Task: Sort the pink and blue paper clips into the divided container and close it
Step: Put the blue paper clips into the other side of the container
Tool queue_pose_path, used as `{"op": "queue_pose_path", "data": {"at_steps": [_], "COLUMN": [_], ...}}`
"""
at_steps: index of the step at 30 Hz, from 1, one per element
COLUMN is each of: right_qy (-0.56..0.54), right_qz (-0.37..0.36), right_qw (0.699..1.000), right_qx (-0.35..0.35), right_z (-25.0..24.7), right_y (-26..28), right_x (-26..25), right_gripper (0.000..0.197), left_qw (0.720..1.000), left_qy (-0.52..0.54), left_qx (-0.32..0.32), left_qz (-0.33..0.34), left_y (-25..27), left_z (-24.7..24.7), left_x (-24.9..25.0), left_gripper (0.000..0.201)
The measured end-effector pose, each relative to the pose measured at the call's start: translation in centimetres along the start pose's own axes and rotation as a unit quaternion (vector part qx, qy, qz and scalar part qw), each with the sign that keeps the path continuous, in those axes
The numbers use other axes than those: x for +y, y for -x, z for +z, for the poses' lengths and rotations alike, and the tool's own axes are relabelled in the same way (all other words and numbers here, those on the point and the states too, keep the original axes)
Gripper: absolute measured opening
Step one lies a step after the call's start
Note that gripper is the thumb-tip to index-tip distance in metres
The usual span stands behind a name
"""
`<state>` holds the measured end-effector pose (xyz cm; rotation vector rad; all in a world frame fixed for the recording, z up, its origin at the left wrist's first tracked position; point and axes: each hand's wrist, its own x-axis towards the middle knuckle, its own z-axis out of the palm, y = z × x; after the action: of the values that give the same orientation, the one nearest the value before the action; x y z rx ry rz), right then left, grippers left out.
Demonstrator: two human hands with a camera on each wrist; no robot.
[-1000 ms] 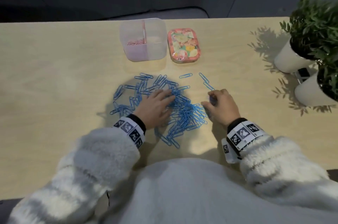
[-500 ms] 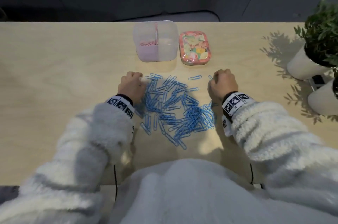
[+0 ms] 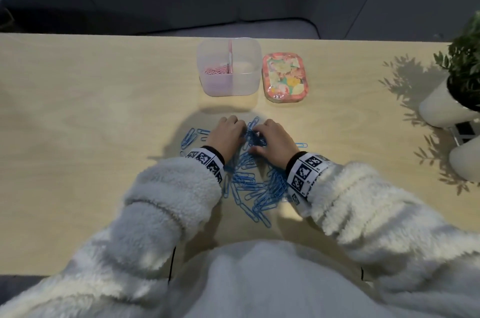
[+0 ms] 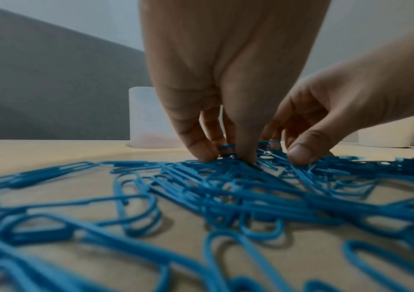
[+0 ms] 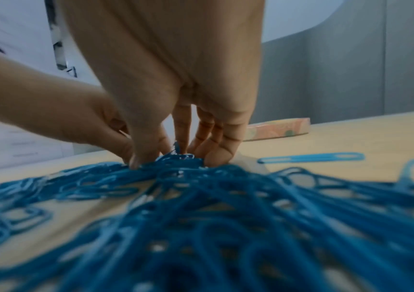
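Many blue paper clips lie scattered on the wooden table in front of me. My left hand and right hand meet at the far end of the pile, fingers curled down, pinching a bunch of clips between them. In the left wrist view my left hand pinches clips between thumb and fingertips. In the right wrist view my right hand does the same. Behind stands the open clear divided container, with pink clips in its left compartment. Its floral lid lies to the right of it.
Two white pots with green plants stand at the table's right edge, a small dark object between them. A few stray blue clips lie left and right of my hands.
Both hands have come in from the pile's outer sides to meet at its far middle, bunching clips between them. The container and the lid stay where they were.
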<state>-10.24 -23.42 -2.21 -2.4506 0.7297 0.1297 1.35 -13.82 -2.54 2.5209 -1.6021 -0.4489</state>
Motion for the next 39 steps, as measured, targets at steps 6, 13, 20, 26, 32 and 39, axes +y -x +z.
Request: {"op": "queue_pose_path", "data": {"at_steps": [6, 13, 20, 26, 32, 39], "right_qy": [-0.110, -0.186, -0.195, -0.149, -0.195, -0.190], "right_qz": [0.075, 0.078, 0.080, 0.081, 0.069, 0.048], "right_qw": [0.991, 0.978, 0.973, 0.977, 0.958, 0.973], "right_qx": [-0.016, -0.054, 0.090, 0.131, 0.198, 0.123], "right_z": [-0.7, -4.8, -11.0, -11.5, -10.7, -7.5], "right_y": [-0.4, -1.5, -8.2, -11.2, -9.9, -5.4], "right_x": [-0.4, -0.6, -3.4, -4.9, -4.0, -0.6], "right_gripper": [0.018, 0.017, 0.025, 0.007, 0.022, 0.028], "left_qw": [1.000, 0.999, 1.000, 0.984, 0.976, 0.984], "left_qy": [-0.007, -0.039, -0.029, 0.112, 0.126, 0.076], "left_qx": [0.007, 0.001, -0.008, 0.140, 0.171, 0.159], "left_qz": [0.011, 0.010, 0.007, 0.005, -0.037, 0.031], "left_y": [0.3, 1.1, 0.7, -1.6, -7.3, -9.3], "left_z": [-0.1, -0.6, -1.2, -5.2, -10.0, -9.9], "left_x": [0.0, -1.1, -1.3, -1.2, -0.7, -0.1], "left_gripper": [0.023, 0.022, 0.024, 0.025, 0.030, 0.033]}}
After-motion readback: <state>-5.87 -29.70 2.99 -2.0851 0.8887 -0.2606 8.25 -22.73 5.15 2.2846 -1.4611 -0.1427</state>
